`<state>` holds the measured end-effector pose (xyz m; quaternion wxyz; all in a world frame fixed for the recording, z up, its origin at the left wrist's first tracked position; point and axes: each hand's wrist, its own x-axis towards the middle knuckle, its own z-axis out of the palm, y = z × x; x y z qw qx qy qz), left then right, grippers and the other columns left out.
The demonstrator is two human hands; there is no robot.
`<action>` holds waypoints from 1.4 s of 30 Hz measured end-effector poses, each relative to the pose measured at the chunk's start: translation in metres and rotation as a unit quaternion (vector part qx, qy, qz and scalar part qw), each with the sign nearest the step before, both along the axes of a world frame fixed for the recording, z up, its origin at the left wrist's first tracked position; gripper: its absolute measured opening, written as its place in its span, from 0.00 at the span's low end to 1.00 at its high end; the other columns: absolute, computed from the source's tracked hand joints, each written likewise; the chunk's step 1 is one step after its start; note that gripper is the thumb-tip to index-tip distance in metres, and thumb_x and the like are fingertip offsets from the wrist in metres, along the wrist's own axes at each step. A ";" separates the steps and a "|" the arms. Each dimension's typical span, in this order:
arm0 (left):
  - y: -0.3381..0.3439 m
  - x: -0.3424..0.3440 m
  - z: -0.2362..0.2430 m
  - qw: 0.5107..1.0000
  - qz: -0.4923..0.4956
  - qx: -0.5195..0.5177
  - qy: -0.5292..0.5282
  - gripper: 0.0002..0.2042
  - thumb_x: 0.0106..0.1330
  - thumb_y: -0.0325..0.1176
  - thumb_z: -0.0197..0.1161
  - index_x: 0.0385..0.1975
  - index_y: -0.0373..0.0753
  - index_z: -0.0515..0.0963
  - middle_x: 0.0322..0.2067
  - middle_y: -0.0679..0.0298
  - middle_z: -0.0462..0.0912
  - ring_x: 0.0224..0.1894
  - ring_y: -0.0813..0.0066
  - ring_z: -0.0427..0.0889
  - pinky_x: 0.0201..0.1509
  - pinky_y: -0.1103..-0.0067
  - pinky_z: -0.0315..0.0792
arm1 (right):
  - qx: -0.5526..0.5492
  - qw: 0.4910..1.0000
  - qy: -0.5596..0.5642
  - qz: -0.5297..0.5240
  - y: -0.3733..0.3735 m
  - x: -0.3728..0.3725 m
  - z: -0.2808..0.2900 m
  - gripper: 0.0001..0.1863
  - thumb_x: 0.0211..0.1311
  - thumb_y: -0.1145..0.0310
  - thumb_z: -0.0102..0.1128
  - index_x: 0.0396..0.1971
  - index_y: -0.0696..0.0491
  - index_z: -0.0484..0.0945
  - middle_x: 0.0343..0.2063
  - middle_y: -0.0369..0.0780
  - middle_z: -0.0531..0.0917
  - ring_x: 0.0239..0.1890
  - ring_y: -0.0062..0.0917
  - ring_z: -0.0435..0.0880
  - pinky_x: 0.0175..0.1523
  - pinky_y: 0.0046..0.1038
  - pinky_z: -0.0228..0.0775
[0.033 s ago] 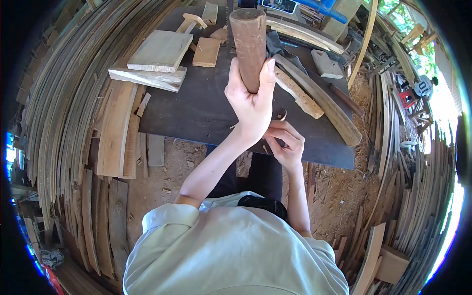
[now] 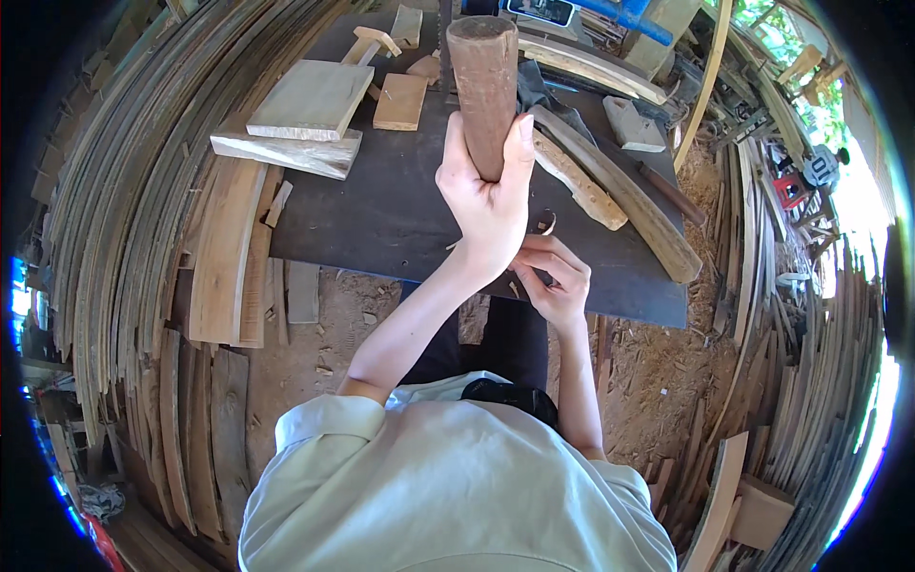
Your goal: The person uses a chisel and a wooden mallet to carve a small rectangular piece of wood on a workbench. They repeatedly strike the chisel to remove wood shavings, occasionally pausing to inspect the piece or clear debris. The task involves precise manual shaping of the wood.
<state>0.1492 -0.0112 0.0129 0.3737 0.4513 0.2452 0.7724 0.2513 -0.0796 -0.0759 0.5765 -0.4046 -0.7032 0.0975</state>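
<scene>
My left hand (image 2: 488, 205) is wrapped round a thick, round piece of brown wood (image 2: 483, 81), held upright above the dark tabletop (image 2: 372, 205). Its flat top end faces up, and the fingers on its far side are hidden. Close by, below the left wrist and over the table's front edge, is my right hand (image 2: 555, 276). Its fingers are bent and drawn together; part of them is covered by the left wrist, so what they pinch, if anything, does not show. A thin curled wood shaving (image 2: 547, 224) is just beyond the right fingertips.
Square boards (image 2: 310, 100) and a small block (image 2: 400, 102) lie at the table's left. At its right are a long rounded timber (image 2: 620, 186), a rough pale strip (image 2: 581, 181) and a dark rod (image 2: 672, 194). Stacked planks line both sides; a phone (image 2: 541, 10) stands at the back.
</scene>
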 end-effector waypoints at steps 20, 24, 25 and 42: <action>0.002 -0.005 -0.022 1.000 -0.005 0.009 0.020 0.12 0.64 0.33 0.63 0.40 0.33 0.71 0.25 0.67 0.76 0.24 0.87 0.70 0.27 0.87 0.65 | 0.000 0.999 -0.039 -0.026 -0.004 -0.011 0.011 0.06 0.49 0.84 0.65 0.28 0.61 0.78 0.31 0.43 0.82 0.30 0.29 0.84 0.34 0.24 0.77; 0.006 -0.003 -0.006 0.997 0.033 0.065 0.013 0.13 0.67 0.36 0.59 0.39 0.33 0.67 0.20 0.66 0.72 0.15 0.88 0.65 0.15 0.88 0.57 | 0.020 0.999 -0.038 -0.025 -0.003 -0.009 0.021 0.07 0.49 0.85 0.64 0.28 0.60 0.78 0.31 0.43 0.82 0.30 0.30 0.84 0.35 0.25 0.77; 0.005 -0.001 -0.004 0.996 0.032 0.079 0.006 0.13 0.67 0.36 0.59 0.39 0.33 0.67 0.20 0.66 0.72 0.15 0.88 0.65 0.15 0.88 0.57 | 0.020 0.998 -0.047 -0.030 -0.002 -0.009 0.023 0.07 0.49 0.85 0.64 0.28 0.60 0.78 0.31 0.43 0.82 0.30 0.30 0.84 0.35 0.25 0.77; 0.005 -0.004 -0.016 0.996 0.012 0.084 0.031 0.13 0.68 0.38 0.58 0.36 0.33 0.66 0.20 0.66 0.70 0.15 0.89 0.63 0.15 0.87 0.56 | 0.020 0.998 -0.055 -0.033 0.000 -0.011 0.026 0.06 0.50 0.85 0.62 0.28 0.61 0.77 0.31 0.42 0.82 0.30 0.29 0.84 0.34 0.25 0.77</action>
